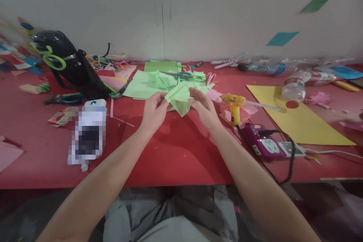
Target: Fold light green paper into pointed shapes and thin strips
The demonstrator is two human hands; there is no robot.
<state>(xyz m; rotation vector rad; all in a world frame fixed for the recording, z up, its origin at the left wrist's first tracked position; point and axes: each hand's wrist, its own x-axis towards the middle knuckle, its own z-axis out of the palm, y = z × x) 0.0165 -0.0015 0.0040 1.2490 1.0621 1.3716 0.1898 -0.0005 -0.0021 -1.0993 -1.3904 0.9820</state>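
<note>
A folded light green paper piece (pixel 179 99) is held just above the red table (pixel 176 159) between both hands. My left hand (pixel 154 110) pinches its left edge with closed fingers. My right hand (pixel 202 106) grips its right side, fingers curled round the paper. Behind the hands lie more green sheets and folded green pieces (pixel 159 81), with grey scissors (pixel 178 75) on top of them.
A yellow glue gun (pixel 234 107) stands right of my hands, beside a purple power strip (pixel 265 145) with black cable. A yellow sheet (pixel 300 121), plastic bottles (pixel 293 89), a black bag (pixel 70 64), a phone (pixel 89 132) and paper scraps lie about.
</note>
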